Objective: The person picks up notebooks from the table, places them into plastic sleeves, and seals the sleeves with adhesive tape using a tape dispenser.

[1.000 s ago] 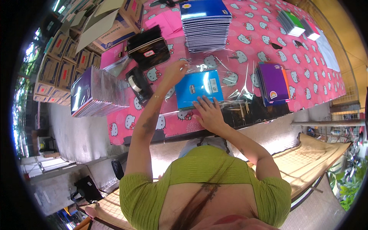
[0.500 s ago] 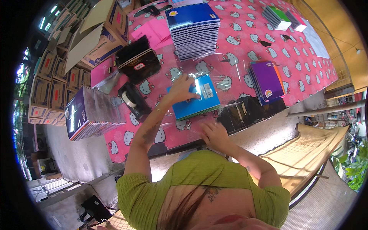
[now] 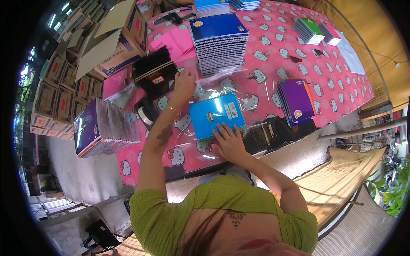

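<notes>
A blue spiral notebook [image 3: 209, 109] lies on clear plastic film in front of me, with a green spiral edge showing beneath its near side. My right hand [image 3: 229, 143] rests on its lower right part, fingers spread flat. Off to the upper left, my left hand [image 3: 185, 87] has its fingers extended at the right side of a black box [image 3: 143, 76] with a small label. Whether the fingertips touch the box is unclear. Left of that forearm stands a black tape dispenser [image 3: 147, 112] with a pale roll, partly hidden by the arm.
Beyond the film rises a tall stack of dark blue notebooks [image 3: 220, 47]. Purple notebooks [image 3: 294, 102] lie at the right, and wrapped ones [image 3: 104, 128] stand at the left edge. Pink sheets [image 3: 175, 45], an open carton [image 3: 121, 51] and green-covered notebooks [image 3: 308, 30] sit farther back.
My left hand has left the blue notebook and moved up and left to the black box. My right hand has moved from the near table edge onto the notebook.
</notes>
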The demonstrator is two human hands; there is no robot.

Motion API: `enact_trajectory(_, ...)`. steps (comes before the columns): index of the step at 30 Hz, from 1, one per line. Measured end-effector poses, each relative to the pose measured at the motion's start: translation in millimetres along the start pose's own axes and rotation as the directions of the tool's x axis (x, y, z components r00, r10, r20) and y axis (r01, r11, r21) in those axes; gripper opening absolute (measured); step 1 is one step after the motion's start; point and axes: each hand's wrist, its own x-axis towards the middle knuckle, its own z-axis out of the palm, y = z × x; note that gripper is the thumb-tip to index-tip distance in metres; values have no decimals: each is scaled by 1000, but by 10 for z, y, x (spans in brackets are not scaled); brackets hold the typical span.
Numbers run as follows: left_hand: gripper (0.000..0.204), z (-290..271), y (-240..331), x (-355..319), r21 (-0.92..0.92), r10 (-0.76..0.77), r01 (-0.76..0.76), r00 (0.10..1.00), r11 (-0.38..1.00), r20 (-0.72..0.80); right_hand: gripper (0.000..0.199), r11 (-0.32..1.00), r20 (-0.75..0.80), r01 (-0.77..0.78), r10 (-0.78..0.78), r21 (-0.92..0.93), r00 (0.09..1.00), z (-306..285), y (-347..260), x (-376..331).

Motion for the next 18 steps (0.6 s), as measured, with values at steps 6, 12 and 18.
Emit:
enact_trajectory(6,34,-591,512,-11,-320,-55,88,992,943,111,59,1000,-22,9,-9,10,1000,57,64,-17)
enact_trajectory(12,21,-584,829,-258,-307,-10,4,1000,952,-18,61,997,-3,76,-76,-6,997,1,31,-35)
enact_trajectory(18,23,-755,1368,-824,-280,-67,80,996,957,56,60,998,-39,65,-65,13,997,133,90,23)
